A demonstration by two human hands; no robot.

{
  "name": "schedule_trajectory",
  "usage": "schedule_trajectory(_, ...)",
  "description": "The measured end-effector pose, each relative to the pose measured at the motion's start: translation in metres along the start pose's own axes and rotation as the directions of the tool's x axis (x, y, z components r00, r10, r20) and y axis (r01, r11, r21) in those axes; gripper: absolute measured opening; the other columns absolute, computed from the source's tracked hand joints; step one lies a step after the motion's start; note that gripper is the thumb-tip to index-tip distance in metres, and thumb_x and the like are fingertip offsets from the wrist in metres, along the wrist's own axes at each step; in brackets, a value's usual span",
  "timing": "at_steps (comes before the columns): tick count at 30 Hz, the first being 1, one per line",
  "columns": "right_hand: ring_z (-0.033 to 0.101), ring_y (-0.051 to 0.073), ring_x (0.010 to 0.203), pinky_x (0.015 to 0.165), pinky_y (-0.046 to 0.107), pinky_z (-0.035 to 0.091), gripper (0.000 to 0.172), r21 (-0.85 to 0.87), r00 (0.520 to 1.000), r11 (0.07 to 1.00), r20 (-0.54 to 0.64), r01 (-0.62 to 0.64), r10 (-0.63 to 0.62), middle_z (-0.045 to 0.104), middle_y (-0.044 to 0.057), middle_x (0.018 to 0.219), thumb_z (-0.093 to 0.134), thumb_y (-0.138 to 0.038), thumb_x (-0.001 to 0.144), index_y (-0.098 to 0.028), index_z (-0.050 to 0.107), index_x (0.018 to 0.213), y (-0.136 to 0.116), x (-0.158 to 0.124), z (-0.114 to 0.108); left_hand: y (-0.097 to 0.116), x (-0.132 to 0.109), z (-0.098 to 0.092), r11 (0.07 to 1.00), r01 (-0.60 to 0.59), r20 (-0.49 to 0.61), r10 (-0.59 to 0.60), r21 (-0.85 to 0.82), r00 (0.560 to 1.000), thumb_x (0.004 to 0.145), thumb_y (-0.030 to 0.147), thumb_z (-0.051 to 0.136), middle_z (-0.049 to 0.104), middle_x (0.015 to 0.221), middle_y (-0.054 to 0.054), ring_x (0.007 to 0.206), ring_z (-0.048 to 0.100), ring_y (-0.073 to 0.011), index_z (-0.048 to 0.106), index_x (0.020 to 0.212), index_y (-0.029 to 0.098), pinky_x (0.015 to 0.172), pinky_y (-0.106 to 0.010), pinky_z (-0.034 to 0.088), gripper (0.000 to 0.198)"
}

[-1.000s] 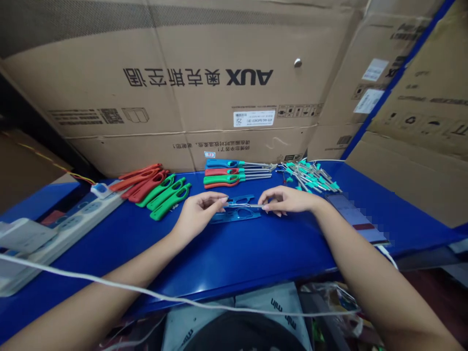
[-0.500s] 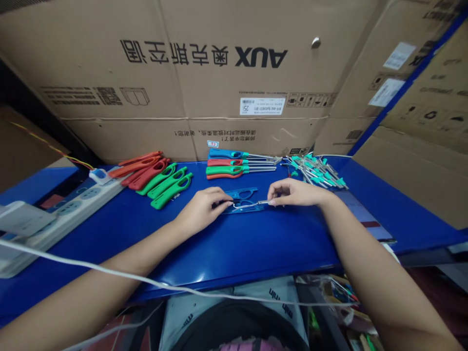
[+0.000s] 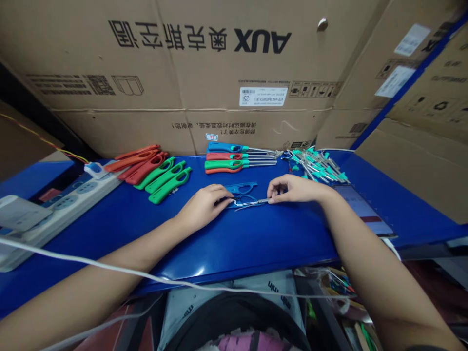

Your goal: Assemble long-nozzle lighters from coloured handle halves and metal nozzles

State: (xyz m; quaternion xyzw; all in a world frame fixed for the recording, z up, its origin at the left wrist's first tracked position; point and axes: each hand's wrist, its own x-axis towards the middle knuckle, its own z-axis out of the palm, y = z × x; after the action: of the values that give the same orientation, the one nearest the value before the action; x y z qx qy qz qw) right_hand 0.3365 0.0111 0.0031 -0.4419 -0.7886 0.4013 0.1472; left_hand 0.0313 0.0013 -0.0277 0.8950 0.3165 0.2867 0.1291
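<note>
Pinched at the fingertips of my left hand (image 3: 207, 205) is a small black part, mostly hidden, with thin white wires (image 3: 245, 203) beside it. My right hand (image 3: 292, 189) grips the end of a thin metal tube (image 3: 263, 200) between thumb and fingers. The wires run between the two hands to the tube. Beneath them on the table lies a blue plastic lighter shell half (image 3: 249, 198) with a trigger loop. A second blue shell half (image 3: 244, 186) lies just behind it, partly covered by my left hand.
Lighters with metal barrels (image 3: 234, 163) lie in a row behind my hands. Red and green handles (image 3: 170, 183) are at left, a power strip (image 3: 66, 207) beyond. Teal-ended metal tubes (image 3: 318, 165) and a tablet-like screen (image 3: 360, 209) are at right. A white cable (image 3: 168, 280) crosses in front.
The view has tilted down slightly. Between my hands the wires now hang apart, one loose end nearer me. Both hands keep their pinch in nearly the same place.
</note>
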Motion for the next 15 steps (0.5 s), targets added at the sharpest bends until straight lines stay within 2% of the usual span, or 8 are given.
schedule_trajectory(7, 0.057, 0.016, 0.072, 0.067, 0.028, 0.043, 0.029, -0.049, 1.0, 0.999, 0.007, 0.014, -0.014, 0.069, 0.004, 0.078, 0.071, -0.045, 0.081, -0.017, 0.075, 0.088, 0.0022, 0.001, 0.0014, 0.0004, 0.0002, 0.0015, 1.0, -0.01, 0.003, 0.01, -0.002, 1.0, 0.097, 0.027, 0.054, 0.073, 0.096, -0.008, 0.087, 0.068, -0.0194, 0.073, 0.102, 0.018, 0.082, -0.031, 0.054, 0.021)
schedule_trajectory(15, 0.055, 0.016, 0.073, 0.067, 0.028, 0.043, 0.025, -0.071, 1.0, 0.997, 0.001, -0.012, 0.012, 0.062, 0.002, 0.076, 0.077, -0.041, 0.075, -0.018, 0.07, 0.082, 0.0056, 0.0043, 0.0057, 0.0021, -0.0001, 0.0025, 1.0, -0.001, 0.004, 0.001, 0.004, 1.0, 0.097, 0.027, 0.054, 0.073, 0.096, -0.007, 0.087, 0.069, -0.0191, 0.072, 0.102, 0.018, 0.08, -0.03, 0.054, 0.022)
